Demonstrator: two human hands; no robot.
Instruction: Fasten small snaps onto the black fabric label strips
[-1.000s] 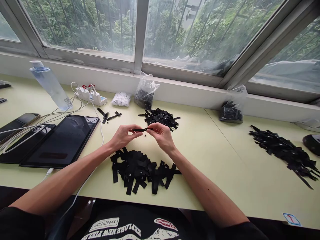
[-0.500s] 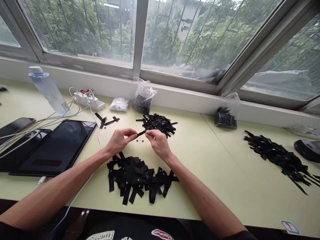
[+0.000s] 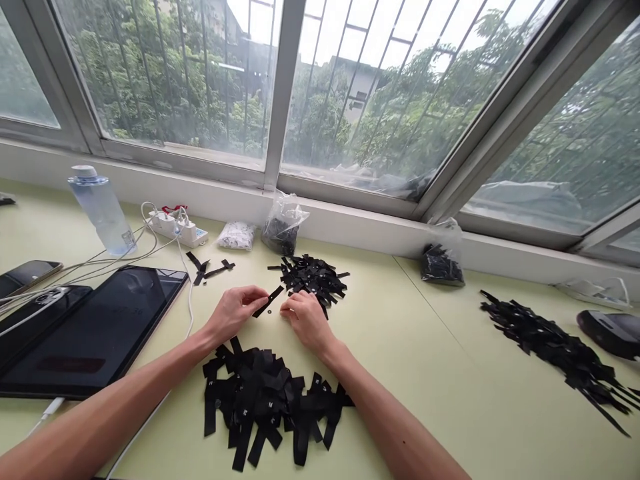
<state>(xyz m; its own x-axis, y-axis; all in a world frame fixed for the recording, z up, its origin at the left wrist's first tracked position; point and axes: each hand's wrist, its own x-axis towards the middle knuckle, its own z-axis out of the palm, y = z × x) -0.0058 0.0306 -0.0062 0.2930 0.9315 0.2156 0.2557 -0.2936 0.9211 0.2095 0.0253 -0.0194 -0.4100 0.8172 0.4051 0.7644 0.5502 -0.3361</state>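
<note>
My left hand (image 3: 239, 312) pinches a short black fabric strip (image 3: 273, 297) between thumb and fingers. The strip's free end points up and to the right, and a small light dot shows on it. On the table just below the strip lies a tiny dark ring-like piece (image 3: 269, 311). My right hand (image 3: 307, 323) is right of that piece, its fingertips drawn together low at the tabletop; whatever they hold is hidden. Behind it sits a heap of black strips (image 3: 315, 277). Closer to me spreads a larger pile of black strips (image 3: 263, 393), several marked with a white M.
At left are a tablet (image 3: 100, 327), phones (image 3: 30, 277), cables, a power strip (image 3: 177, 229) and a water bottle (image 3: 103, 210). Bags of white pieces (image 3: 237, 236) and black pieces (image 3: 281, 230) stand by the window. Another bag (image 3: 443, 263) and strip pile (image 3: 550, 347) lie right.
My right hand has let go of the strip's end and dropped to the table beside it. The left hand keeps the strip. The camera has tilted up, so everything sits lower in view.
</note>
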